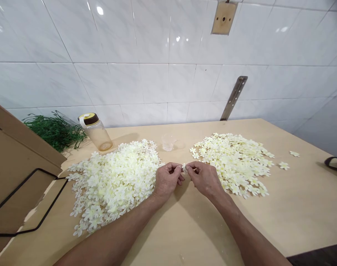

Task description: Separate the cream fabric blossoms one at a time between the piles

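My left hand (167, 178) and my right hand (204, 178) meet at the middle of the wooden table (296, 207). Both pinch a small cream artificial flower (184, 168) between fingertips. A thick heap of cream flowers (113, 181) lies just left of my left hand. A flatter spread of cream flower pieces (235, 160) lies just right of my right hand.
A small clear plastic cup (167, 142) stands behind the hands. A tan bottle with a dark lid (95, 131) and green plastic foliage (56, 130) sit at the back left. A cardboard box with a black strap (16, 173) fills the left. Stray flowers (284, 165) and a black strap (336, 163) lie right.
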Action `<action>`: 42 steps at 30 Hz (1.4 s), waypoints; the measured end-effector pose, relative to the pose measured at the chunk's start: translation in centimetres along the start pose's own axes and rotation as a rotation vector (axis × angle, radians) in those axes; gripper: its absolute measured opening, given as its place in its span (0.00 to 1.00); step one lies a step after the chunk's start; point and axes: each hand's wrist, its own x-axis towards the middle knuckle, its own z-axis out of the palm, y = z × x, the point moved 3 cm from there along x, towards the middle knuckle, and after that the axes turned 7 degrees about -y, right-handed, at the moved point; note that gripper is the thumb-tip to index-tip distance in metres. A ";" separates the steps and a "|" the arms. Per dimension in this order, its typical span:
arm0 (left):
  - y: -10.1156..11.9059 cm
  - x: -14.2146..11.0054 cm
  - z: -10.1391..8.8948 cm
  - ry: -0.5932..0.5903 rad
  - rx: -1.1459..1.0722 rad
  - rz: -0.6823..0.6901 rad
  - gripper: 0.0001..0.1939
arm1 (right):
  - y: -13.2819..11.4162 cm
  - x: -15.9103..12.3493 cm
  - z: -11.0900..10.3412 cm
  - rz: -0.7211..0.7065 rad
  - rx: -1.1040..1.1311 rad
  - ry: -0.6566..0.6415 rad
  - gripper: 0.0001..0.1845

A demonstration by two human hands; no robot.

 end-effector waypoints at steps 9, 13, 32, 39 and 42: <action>0.4 -0.2 0.1 -0.058 -0.047 0.004 0.14 | 0.0 -0.1 0.0 -0.002 0.056 -0.009 0.16; 0.1 -0.2 0.1 -0.064 -0.040 -0.008 0.11 | 0.2 -0.1 0.1 -0.021 0.065 -0.013 0.16; 0.2 -0.3 0.0 0.007 0.009 0.005 0.10 | -0.4 -0.4 0.0 -0.019 0.143 0.030 0.17; -0.2 -0.5 0.2 -0.008 0.041 0.032 0.10 | 0.1 -0.1 0.4 0.048 0.112 -0.028 0.17; -0.6 -0.3 0.2 -0.004 0.046 0.041 0.11 | 0.6 0.2 0.1 0.117 0.147 -0.047 0.17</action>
